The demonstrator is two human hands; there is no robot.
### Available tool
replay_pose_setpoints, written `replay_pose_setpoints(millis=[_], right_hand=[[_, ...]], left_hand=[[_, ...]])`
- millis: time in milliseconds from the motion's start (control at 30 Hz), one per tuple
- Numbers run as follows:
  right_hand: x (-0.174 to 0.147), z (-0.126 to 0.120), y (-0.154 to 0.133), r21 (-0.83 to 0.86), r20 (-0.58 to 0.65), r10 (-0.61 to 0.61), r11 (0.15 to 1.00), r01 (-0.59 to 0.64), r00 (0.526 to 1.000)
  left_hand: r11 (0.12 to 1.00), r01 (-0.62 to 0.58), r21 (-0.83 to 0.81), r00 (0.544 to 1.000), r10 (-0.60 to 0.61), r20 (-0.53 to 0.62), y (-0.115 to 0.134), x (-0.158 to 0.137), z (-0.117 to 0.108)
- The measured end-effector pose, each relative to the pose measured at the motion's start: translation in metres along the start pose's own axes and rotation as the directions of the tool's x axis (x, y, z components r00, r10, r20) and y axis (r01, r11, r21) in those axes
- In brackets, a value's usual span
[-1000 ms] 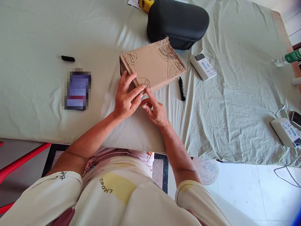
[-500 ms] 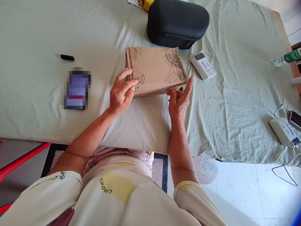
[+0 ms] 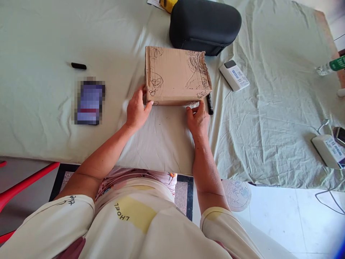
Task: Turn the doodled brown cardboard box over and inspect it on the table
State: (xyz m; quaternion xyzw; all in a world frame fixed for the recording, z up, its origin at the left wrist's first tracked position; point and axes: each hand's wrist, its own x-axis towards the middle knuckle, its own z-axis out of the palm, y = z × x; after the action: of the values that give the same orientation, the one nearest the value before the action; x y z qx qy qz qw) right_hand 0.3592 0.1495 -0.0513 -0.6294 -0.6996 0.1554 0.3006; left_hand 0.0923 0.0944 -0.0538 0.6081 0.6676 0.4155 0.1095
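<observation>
A brown cardboard box with black pen scribbles at its corners is in front of me on the cloth. My left hand grips its near left corner, thumb on the front side and fingers on the left side. At the near right edge, my right hand is closed with its fingertips against the box's low front side; part of these fingers is hidden. A black marker lies just right of the box, beside my right hand. Its likely cap, a small black piece, lies far to the left.
A black hard case stands behind the box, near a yellow object. One white device lies to the right, another farther right. A blurred phone lies left. A green-labelled bottle is at the right edge.
The box has tipped so more of its near side shows, and the marker beside it has come into view. My left fingers moved from the top to the side; my right fingers curled in.
</observation>
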Motion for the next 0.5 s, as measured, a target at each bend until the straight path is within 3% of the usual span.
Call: replay_pose_setpoints(millis=[133, 233, 500], right_hand=[[-0.001, -0.005, -0.002, -0.119, 0.004, 0.019, 0.993, -0.018, 1.0], [-0.001, -0.005, -0.001, -0.126, -0.01, 0.019, 0.992, -0.02, 1.0], [0.002, -0.003, 0.002, 0.171, -0.183, -0.076, 0.979, 0.108, 0.98]], left_hand=[[0.982, 0.056, 0.182, 0.995, -0.071, 0.074, -0.002, -0.002, 0.001], [0.974, 0.066, 0.218, 0.995, -0.08, 0.054, -0.005, -0.002, 0.003], [0.985, -0.163, -0.055, 0.978, 0.153, -0.145, -0.02, 0.003, 0.007]])
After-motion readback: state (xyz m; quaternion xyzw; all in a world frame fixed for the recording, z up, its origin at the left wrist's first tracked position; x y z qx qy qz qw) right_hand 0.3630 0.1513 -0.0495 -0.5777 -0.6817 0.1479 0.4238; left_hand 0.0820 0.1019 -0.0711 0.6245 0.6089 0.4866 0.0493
